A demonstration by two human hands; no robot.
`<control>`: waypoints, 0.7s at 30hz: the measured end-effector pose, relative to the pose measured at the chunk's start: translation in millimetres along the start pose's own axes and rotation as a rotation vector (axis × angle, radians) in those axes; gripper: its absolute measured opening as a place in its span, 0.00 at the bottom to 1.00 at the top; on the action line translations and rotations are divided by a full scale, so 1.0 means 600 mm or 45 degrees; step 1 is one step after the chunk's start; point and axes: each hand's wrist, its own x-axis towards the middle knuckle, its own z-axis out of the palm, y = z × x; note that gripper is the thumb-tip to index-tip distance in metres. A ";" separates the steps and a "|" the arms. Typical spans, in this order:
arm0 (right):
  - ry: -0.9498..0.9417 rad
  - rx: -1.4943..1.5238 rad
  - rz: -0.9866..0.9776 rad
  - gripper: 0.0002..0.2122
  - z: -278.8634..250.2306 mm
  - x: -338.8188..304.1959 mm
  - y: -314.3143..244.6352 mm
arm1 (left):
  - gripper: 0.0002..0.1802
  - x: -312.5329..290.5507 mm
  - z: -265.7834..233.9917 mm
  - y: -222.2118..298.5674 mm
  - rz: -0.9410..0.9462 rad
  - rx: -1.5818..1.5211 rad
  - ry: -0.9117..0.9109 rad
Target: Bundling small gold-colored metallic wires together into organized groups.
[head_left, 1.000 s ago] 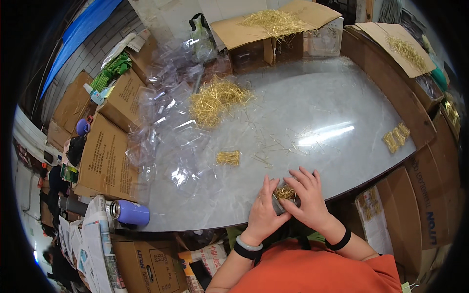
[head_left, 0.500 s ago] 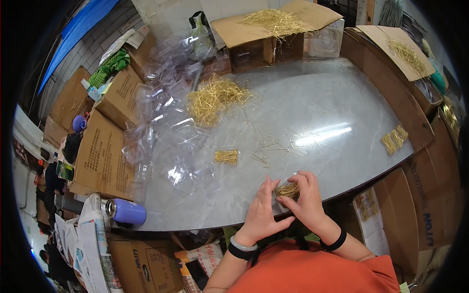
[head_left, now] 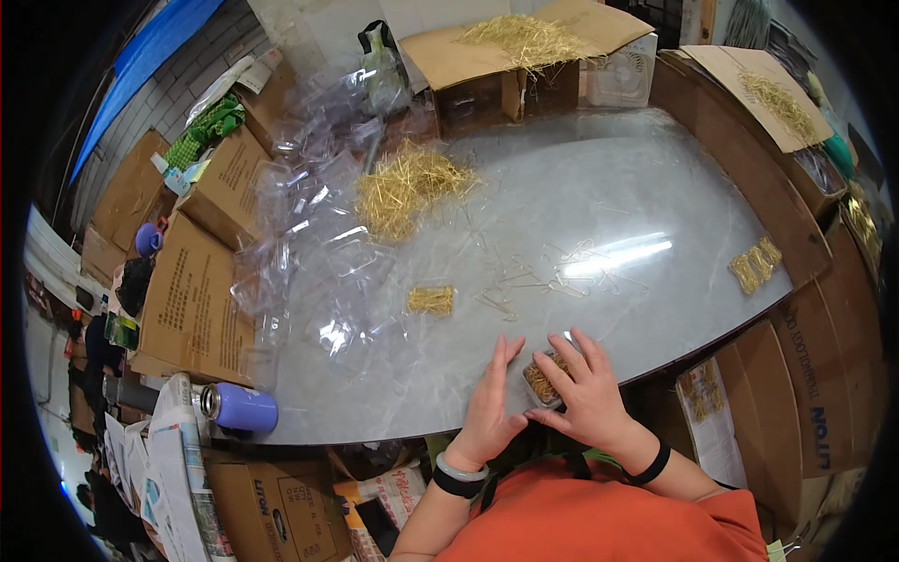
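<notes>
A small clear plastic box [head_left: 540, 383] packed with thin gold wire pieces lies on the table near its front edge. Over its right side rests my right hand [head_left: 588, 398], fingers stretched and apart, thumb by the near edge. My left hand [head_left: 486, 407] stands on edge to the left of the box, fingers straight and together, thumb apart; nothing is in it. A bundle of gold wire pieces [head_left: 431, 300] sits farther left. Beyond my hands, loose bent wire hooks [head_left: 524, 273] are scattered. A large heap of gold wire pieces [head_left: 405, 194] lies toward the back left.
Many clear plastic boxes [head_left: 323, 244] cover the table's left side. A purple bottle [head_left: 245, 406] lies at the left front edge. More gold bundles [head_left: 755, 265] sit by the right edge. Cardboard boxes [head_left: 201, 300] border the table; a white fan [head_left: 620, 75] stands at the back.
My right hand has gone from gripping the box in curled fingers to lying spread over it. The box is lower and flatter on the table. My left hand has shifted slightly left.
</notes>
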 end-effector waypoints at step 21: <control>-0.099 0.597 0.145 0.39 -0.023 0.015 0.042 | 0.39 0.016 0.022 0.011 0.085 0.612 0.117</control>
